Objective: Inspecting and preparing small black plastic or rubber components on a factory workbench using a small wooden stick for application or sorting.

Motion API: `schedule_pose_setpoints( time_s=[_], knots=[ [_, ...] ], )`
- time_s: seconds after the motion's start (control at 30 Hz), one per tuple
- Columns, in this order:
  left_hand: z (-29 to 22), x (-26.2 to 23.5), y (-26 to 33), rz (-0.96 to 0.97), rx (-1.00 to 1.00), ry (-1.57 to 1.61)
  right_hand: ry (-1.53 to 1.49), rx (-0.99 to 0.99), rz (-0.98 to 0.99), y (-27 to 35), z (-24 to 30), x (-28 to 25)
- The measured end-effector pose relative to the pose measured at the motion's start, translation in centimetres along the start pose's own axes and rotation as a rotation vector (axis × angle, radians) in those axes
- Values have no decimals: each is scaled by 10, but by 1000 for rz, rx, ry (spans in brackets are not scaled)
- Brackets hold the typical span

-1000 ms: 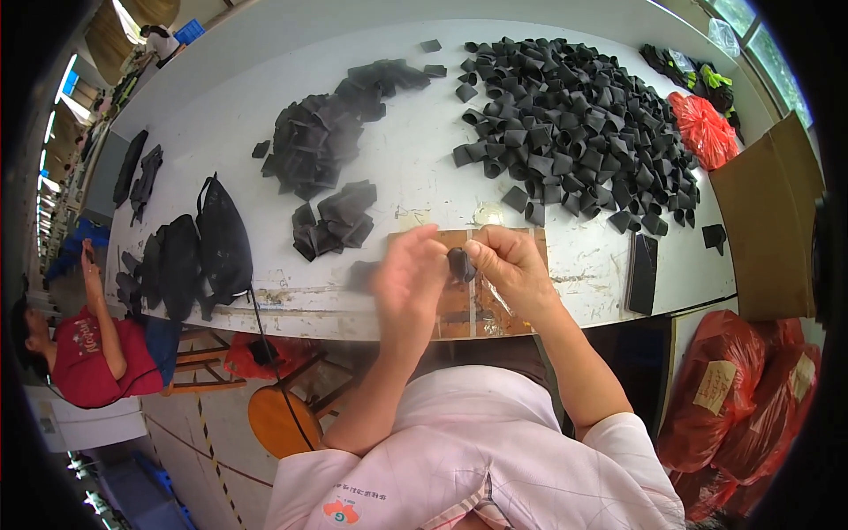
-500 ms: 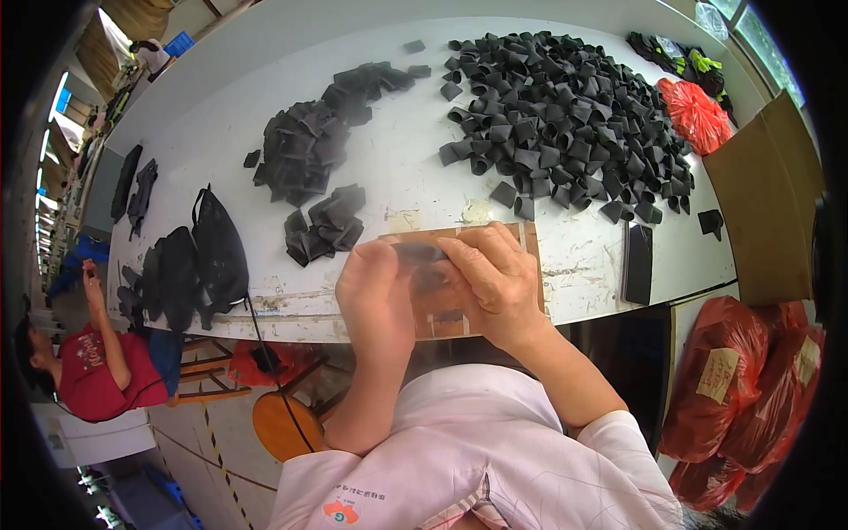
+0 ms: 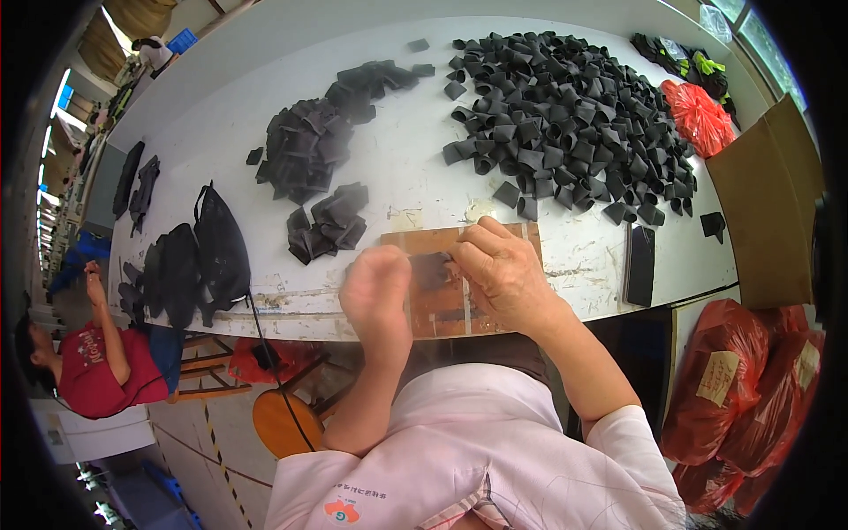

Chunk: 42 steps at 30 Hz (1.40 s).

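Both hands (image 3: 442, 278) on black piece (image 3: 431, 268)

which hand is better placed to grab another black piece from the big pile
Right, probably. The right hand sits on the brown board just below the big pile. The left hand lies nearer the small stack, and both touch the black piece.

Black fabric pieces (image 3: 565, 115), brown board (image 3: 459, 291), white table (image 3: 389, 177), red bags (image 3: 751, 389), pale pink shirt (image 3: 477, 450).

Pale pink short-sleeved shirt (image 3: 495, 442) with small chest emblem.
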<state>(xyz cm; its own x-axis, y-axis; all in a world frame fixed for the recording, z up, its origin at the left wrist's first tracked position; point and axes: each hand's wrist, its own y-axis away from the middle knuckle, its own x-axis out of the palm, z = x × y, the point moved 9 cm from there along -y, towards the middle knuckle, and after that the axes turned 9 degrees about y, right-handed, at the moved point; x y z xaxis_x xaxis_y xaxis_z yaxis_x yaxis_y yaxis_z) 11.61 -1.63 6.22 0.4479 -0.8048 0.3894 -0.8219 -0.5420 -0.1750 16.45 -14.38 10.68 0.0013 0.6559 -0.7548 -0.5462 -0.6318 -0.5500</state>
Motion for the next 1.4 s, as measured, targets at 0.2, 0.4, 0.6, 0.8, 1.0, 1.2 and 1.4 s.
schedule_pose_setpoints(
  time_s=[0.2, 0.4, 0.6, 0.8, 1.0, 1.2, 1.4],
  knots=[
    [63, -29, -1, 79, 32, -769, -938, 704, -244, 7, -86, -17],
    [120, -46, 5, 233, 79, -1134, -561, 858, 116, 94, -67, 61],
    [103, -45, 9, 304, -107, -762, -331, 824, 262, 109, -44, 88],
    [77, -18, 42, 341, -498, -193, -1379, 1101, 97, 115, -30, 114],
    [80, -5, 55, 97, -807, 421, -1720, 1088, 111, 100, -20, 103],
    [82, -11, 52, 219, -770, 150, -1672, 1076, 205, 103, -20, 102],
    [64, -16, 40, 183, -425, -219, -108, 601, -150, 73, -20, 24]
  ],
)
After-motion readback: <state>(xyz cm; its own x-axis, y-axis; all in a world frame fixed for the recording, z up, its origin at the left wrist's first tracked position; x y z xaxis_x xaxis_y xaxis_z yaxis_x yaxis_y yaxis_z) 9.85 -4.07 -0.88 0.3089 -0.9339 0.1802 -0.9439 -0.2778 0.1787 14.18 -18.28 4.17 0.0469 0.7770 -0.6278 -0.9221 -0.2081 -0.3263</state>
